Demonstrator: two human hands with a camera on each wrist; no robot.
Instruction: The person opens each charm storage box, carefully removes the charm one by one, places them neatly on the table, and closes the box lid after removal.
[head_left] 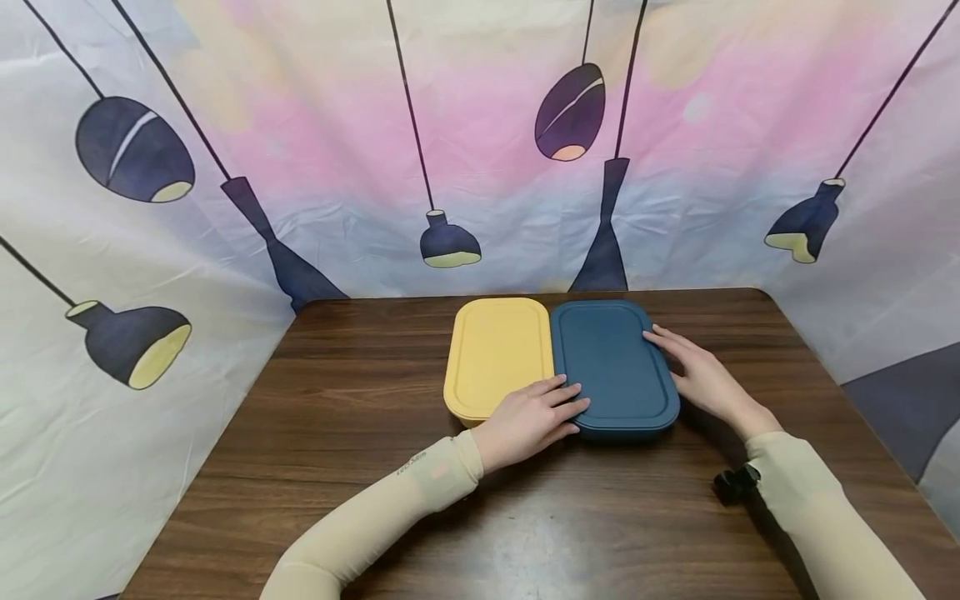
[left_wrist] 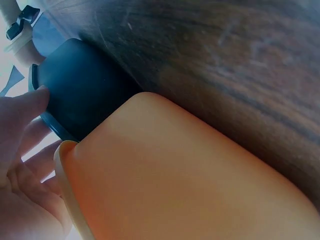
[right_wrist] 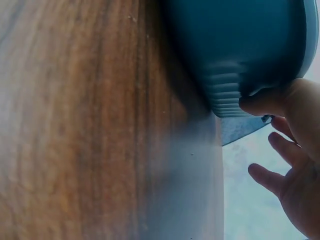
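Note:
Two lidded plastic boxes stand side by side on the table, a yellow box [head_left: 498, 354] on the left and a dark blue box [head_left: 617, 358] on the right. My left hand [head_left: 525, 423] reaches across the yellow box's front corner, its extended fingers resting on the blue lid's front left edge. In the left wrist view, the thumb [left_wrist: 31, 104] is at the blue box's front rim. My right hand [head_left: 708, 379] lies along the blue box's right side with fingers spread. Its thumb [right_wrist: 265, 102] touches the ridged side wall below the rim.
The brown wooden table [head_left: 360, 383] ends just behind both boxes. A printed cloth [head_left: 337, 125] with lamp drawings hangs behind and around it. A small black device [head_left: 737, 484] is strapped at my right wrist, over a pale sleeve.

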